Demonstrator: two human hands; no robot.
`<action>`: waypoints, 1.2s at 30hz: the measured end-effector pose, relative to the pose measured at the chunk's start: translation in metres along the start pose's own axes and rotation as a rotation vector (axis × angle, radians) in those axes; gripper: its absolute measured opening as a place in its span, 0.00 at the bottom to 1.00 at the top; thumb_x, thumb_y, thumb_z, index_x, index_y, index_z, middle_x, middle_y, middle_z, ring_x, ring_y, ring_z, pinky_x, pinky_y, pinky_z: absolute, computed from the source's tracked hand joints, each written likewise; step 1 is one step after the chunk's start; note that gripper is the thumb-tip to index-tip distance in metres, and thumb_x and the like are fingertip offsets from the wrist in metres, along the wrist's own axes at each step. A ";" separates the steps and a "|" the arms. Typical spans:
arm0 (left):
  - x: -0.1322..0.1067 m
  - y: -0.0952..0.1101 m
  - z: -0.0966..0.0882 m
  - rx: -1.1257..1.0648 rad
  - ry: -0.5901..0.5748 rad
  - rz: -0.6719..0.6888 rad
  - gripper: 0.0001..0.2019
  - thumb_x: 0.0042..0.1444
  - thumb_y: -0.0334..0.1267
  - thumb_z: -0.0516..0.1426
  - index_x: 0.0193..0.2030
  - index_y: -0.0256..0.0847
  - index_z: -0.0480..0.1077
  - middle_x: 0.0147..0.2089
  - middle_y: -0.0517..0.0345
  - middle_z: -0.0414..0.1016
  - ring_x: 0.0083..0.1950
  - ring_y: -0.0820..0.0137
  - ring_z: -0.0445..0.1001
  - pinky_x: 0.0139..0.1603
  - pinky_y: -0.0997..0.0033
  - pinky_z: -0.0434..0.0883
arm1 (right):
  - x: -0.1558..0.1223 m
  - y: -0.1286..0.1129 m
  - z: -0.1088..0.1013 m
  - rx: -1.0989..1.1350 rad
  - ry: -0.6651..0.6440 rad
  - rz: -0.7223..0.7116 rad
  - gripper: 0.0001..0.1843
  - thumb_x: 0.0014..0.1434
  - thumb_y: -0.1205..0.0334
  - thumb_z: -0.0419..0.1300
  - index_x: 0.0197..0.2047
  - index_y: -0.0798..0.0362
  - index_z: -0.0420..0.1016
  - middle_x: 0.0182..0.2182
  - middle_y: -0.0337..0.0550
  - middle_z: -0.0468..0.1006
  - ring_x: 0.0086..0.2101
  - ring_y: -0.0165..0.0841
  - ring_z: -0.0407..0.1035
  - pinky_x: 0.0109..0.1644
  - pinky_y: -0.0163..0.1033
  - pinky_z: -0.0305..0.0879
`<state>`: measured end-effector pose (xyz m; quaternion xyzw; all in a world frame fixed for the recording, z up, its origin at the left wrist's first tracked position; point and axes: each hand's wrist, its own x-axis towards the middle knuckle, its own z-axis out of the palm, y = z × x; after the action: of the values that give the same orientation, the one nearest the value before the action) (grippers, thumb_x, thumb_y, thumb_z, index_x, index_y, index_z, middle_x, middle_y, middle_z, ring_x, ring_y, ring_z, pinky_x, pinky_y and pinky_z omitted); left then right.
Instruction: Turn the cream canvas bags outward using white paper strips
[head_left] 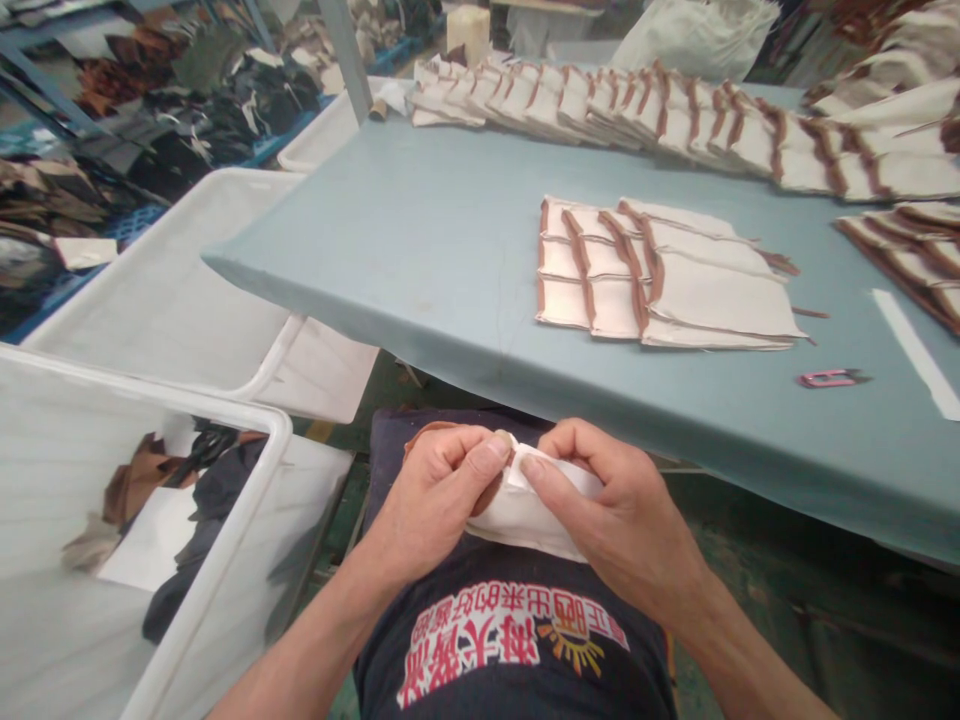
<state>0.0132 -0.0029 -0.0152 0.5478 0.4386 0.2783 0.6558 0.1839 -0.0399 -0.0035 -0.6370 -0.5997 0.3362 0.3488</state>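
Over my lap, just below the table's near edge, both hands pinch a cream fabric piece (525,525) that shows some brown at its left. My left hand (450,480) is closed on its upper left part, thumb tip against the edge. Close beside it, my right hand (607,500) grips the same piece with thumb and bent fingers, holding a folded white flap. Parts of the piece are hidden under both hands. On the blue-green table (375,220) beyond lies an overlapping stack of cream fabric pieces (720,275) with brown edging.
Pink thread snips (832,378) and a white strip (915,350) lie at the table's right. A long row of cream pieces (562,95) spans the back. White plastic bins (281,425) stand at the left, one holding fabric scraps (202,520). A metal post (345,55) rises behind the table.
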 end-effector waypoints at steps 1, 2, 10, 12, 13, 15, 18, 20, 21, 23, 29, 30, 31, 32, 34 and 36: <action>0.000 -0.001 0.000 0.002 0.005 0.000 0.25 0.67 0.52 0.54 0.22 0.41 0.55 0.21 0.66 0.51 0.24 0.77 0.49 0.24 0.72 0.48 | 0.000 0.000 0.001 -0.009 0.014 -0.014 0.12 0.61 0.57 0.58 0.26 0.50 0.68 0.20 0.33 0.69 0.21 0.28 0.61 0.25 0.33 0.56; 0.000 -0.001 0.000 0.002 0.011 0.000 0.25 0.67 0.51 0.54 0.22 0.41 0.55 0.21 0.66 0.51 0.24 0.77 0.49 0.24 0.72 0.49 | 0.000 -0.001 0.003 -0.015 0.026 -0.021 0.12 0.60 0.57 0.58 0.26 0.50 0.67 0.20 0.34 0.69 0.21 0.28 0.61 0.25 0.33 0.55; 0.000 -0.008 0.000 0.000 0.059 0.024 0.23 0.67 0.50 0.54 0.23 0.40 0.57 0.22 0.67 0.51 0.24 0.78 0.49 0.24 0.73 0.49 | 0.002 0.000 0.012 0.014 0.064 0.037 0.13 0.59 0.55 0.57 0.25 0.49 0.65 0.19 0.33 0.67 0.21 0.29 0.61 0.26 0.34 0.56; -0.001 -0.007 0.001 0.026 0.078 0.034 0.23 0.67 0.49 0.54 0.23 0.40 0.57 0.22 0.67 0.51 0.24 0.78 0.49 0.24 0.74 0.50 | 0.003 0.002 0.012 0.028 0.057 0.053 0.13 0.59 0.54 0.57 0.25 0.49 0.65 0.19 0.33 0.67 0.21 0.29 0.62 0.26 0.34 0.57; -0.001 -0.007 0.002 0.043 0.090 0.038 0.23 0.67 0.48 0.54 0.23 0.40 0.56 0.22 0.67 0.51 0.24 0.78 0.49 0.24 0.73 0.50 | 0.004 0.002 0.013 0.032 0.054 0.062 0.13 0.59 0.54 0.57 0.25 0.49 0.65 0.20 0.33 0.68 0.21 0.29 0.62 0.26 0.34 0.57; 0.000 -0.007 0.004 0.080 0.108 0.047 0.24 0.67 0.48 0.53 0.22 0.40 0.55 0.22 0.67 0.51 0.24 0.77 0.49 0.25 0.73 0.50 | 0.004 0.003 0.013 0.035 0.053 0.078 0.13 0.59 0.53 0.57 0.25 0.49 0.65 0.20 0.33 0.68 0.22 0.30 0.63 0.27 0.34 0.57; 0.001 -0.007 0.005 0.092 0.121 0.048 0.24 0.68 0.49 0.53 0.22 0.41 0.54 0.22 0.67 0.50 0.25 0.77 0.50 0.25 0.73 0.50 | 0.004 0.002 0.013 0.027 0.064 0.080 0.14 0.58 0.53 0.57 0.25 0.48 0.64 0.20 0.34 0.68 0.22 0.30 0.63 0.28 0.35 0.57; 0.001 -0.007 0.005 0.062 0.121 0.041 0.23 0.68 0.49 0.52 0.23 0.41 0.54 0.23 0.67 0.49 0.24 0.77 0.48 0.24 0.72 0.50 | 0.004 0.001 0.014 0.020 0.074 0.075 0.14 0.58 0.53 0.57 0.24 0.48 0.63 0.19 0.33 0.67 0.21 0.30 0.62 0.27 0.36 0.56; 0.001 -0.006 0.004 0.046 0.120 0.039 0.23 0.68 0.49 0.52 0.23 0.42 0.54 0.23 0.67 0.49 0.24 0.77 0.48 0.24 0.72 0.50 | 0.004 0.001 0.015 0.017 0.081 0.073 0.14 0.58 0.53 0.56 0.24 0.48 0.63 0.19 0.33 0.67 0.21 0.30 0.61 0.27 0.36 0.56; 0.000 -0.005 0.003 0.024 0.097 0.039 0.22 0.67 0.49 0.52 0.24 0.41 0.57 0.24 0.67 0.51 0.25 0.76 0.49 0.25 0.73 0.51 | 0.003 0.001 0.016 0.016 0.092 0.076 0.14 0.58 0.52 0.56 0.24 0.48 0.63 0.19 0.33 0.67 0.21 0.31 0.61 0.27 0.36 0.55; -0.006 0.002 0.005 0.114 0.017 -0.013 0.08 0.56 0.39 0.59 0.37 0.36 0.71 0.31 0.62 0.68 0.31 0.74 0.63 0.32 0.75 0.62 | 0.000 0.007 0.019 0.000 0.125 0.071 0.13 0.59 0.53 0.57 0.25 0.48 0.65 0.19 0.34 0.68 0.22 0.31 0.62 0.28 0.36 0.56; -0.006 0.002 0.007 0.152 0.036 0.001 0.07 0.56 0.38 0.59 0.36 0.36 0.71 0.31 0.62 0.69 0.31 0.74 0.63 0.32 0.75 0.62 | -0.001 0.008 0.020 0.002 0.127 0.067 0.13 0.59 0.54 0.57 0.25 0.48 0.65 0.20 0.34 0.68 0.22 0.31 0.62 0.28 0.36 0.56; -0.007 0.003 0.009 0.188 0.059 0.018 0.06 0.56 0.37 0.58 0.35 0.36 0.71 0.30 0.62 0.69 0.30 0.74 0.63 0.31 0.75 0.62 | -0.002 0.009 0.020 0.007 0.129 0.063 0.13 0.59 0.54 0.57 0.25 0.48 0.65 0.20 0.34 0.68 0.22 0.31 0.63 0.28 0.36 0.56; -0.007 0.003 0.010 0.220 0.080 0.034 0.06 0.57 0.37 0.57 0.34 0.37 0.71 0.30 0.63 0.69 0.30 0.75 0.63 0.31 0.76 0.62 | -0.003 0.009 0.020 0.014 0.129 0.060 0.13 0.60 0.54 0.57 0.25 0.48 0.65 0.20 0.34 0.69 0.22 0.31 0.63 0.28 0.36 0.56; -0.006 0.003 0.013 0.268 0.117 0.052 0.07 0.58 0.37 0.55 0.32 0.37 0.71 0.28 0.64 0.68 0.28 0.75 0.61 0.29 0.76 0.61 | -0.004 0.010 0.020 0.024 0.135 0.052 0.13 0.60 0.54 0.57 0.25 0.48 0.65 0.20 0.34 0.69 0.21 0.30 0.63 0.28 0.36 0.57; -0.006 0.002 0.013 0.307 0.122 0.059 0.08 0.59 0.37 0.54 0.31 0.37 0.71 0.26 0.64 0.67 0.27 0.76 0.61 0.28 0.76 0.60 | -0.005 0.011 0.020 0.031 0.139 0.043 0.14 0.60 0.54 0.57 0.25 0.48 0.64 0.20 0.33 0.68 0.21 0.30 0.62 0.28 0.35 0.57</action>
<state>0.0222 -0.0139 -0.0112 0.6362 0.4987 0.2601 0.5281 0.1726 -0.0444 -0.0239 -0.6660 -0.5548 0.3078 0.3923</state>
